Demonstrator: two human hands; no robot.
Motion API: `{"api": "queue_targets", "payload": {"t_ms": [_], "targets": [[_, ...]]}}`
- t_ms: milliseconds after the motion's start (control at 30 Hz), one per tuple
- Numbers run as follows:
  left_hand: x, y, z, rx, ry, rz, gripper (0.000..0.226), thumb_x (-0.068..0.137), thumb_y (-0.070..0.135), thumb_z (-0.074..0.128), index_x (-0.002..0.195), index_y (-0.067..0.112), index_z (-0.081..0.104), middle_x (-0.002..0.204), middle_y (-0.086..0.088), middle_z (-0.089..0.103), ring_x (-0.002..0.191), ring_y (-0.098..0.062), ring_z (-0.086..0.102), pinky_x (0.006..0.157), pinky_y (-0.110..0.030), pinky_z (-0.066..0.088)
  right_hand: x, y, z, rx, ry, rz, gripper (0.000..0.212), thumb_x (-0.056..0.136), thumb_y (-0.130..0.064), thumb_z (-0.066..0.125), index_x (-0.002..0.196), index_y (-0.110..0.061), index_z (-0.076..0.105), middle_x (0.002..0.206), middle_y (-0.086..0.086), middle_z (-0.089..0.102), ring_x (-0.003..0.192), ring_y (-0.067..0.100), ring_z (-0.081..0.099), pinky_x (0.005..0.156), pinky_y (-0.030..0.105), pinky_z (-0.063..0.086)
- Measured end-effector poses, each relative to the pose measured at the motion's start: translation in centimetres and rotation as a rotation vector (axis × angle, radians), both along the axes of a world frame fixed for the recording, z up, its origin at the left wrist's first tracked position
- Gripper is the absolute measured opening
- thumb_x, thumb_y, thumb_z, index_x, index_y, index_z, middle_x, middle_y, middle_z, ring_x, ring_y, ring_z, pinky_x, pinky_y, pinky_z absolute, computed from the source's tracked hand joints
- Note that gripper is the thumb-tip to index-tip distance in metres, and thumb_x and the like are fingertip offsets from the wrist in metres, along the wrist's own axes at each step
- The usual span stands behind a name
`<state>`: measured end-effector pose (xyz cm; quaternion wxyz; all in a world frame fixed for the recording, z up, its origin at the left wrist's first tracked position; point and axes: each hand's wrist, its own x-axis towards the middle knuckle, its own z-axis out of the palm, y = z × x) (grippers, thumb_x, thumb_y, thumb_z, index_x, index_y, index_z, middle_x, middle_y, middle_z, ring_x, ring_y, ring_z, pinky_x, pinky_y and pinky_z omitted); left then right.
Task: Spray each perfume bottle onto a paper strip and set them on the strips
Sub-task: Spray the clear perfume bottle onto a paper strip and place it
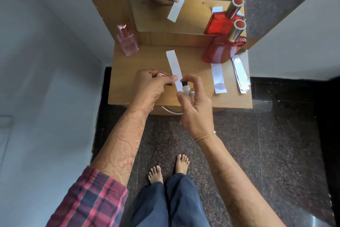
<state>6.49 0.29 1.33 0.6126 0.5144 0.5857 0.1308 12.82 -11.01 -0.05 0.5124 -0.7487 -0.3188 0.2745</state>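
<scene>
- Head view: my right hand point(195, 105) grips the clear spray bottle point(188, 93), left hand point(152, 83) pinching a paper strip point(173, 65) and pink cap point(160, 74).
- Red bottle point(220, 50) sits on its strip point(218, 77); pink bottle point(127, 41) remains.

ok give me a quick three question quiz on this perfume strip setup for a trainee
1. True or false: the red bottle stands on a paper strip.
2. Which hand holds the clear spray bottle? A) left hand B) right hand C) neither
3. Fill in: the pink bottle stands at the table's far ____ corner, with no strip under it.

Key:
1. True. The strip runs out from under the red bottle toward the person.
2. B. The right hand grips it, a finger over the black nozzle, while the left hand pinches a paper strip and also holds a pink cap.
3. left
</scene>
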Motion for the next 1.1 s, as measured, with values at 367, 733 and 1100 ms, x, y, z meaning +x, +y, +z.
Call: {"api": "queue_targets", "payload": {"t_ms": [367, 733, 1100], "targets": [[0.2, 0.0, 0.0, -0.034, 0.014, 0.000, 0.018, 0.065, 0.033, 0.081, 0.061, 0.019, 0.071, 0.082, -0.016, 0.068, 0.052, -0.014, 0.038, 0.046, -0.021, 0.028, 0.0, -0.2, -0.7, 0.121, 0.512, 0.016, 0.022, 0.087, -0.016, 0.051, 0.109, -0.020, 0.046, 0.062, 0.011, 0.038, 0.030, 0.017, 0.032, 0.033, 0.021, 0.039], [0.5, 0.2, -0.1, -0.056, 0.012, 0.003, 0.014, 0.072, 0.022, 0.079, 0.064, 0.017, 0.069, 0.057, 0.008, 0.066, 0.041, -0.005, 0.036, 0.037, -0.014, 0.026, 0.4, -0.4, -0.9, 0.127, 0.671, -0.008, 0.018, 0.084, -0.015, 0.049, 0.099, -0.025, 0.049, 0.080, 0.016, 0.042, 0.033, 0.012, 0.035, 0.036, 0.012, 0.033], [0.7, 0.4, -0.2, -0.062, 0.038, -0.001, 0.016, 0.070, 0.026, 0.080, 0.067, 0.014, 0.071, 0.075, -0.006, 0.068, 0.044, -0.007, 0.037, 0.040, -0.018, 0.027, 0.4, -0.1, -1.6, 0.112, 0.444, 0.008, 0.018, 0.087, -0.015, 0.049, 0.101, -0.027, 0.047, 0.053, -0.006, 0.039, 0.027, 0.018, 0.030, 0.037, 0.024, 0.037]]}}
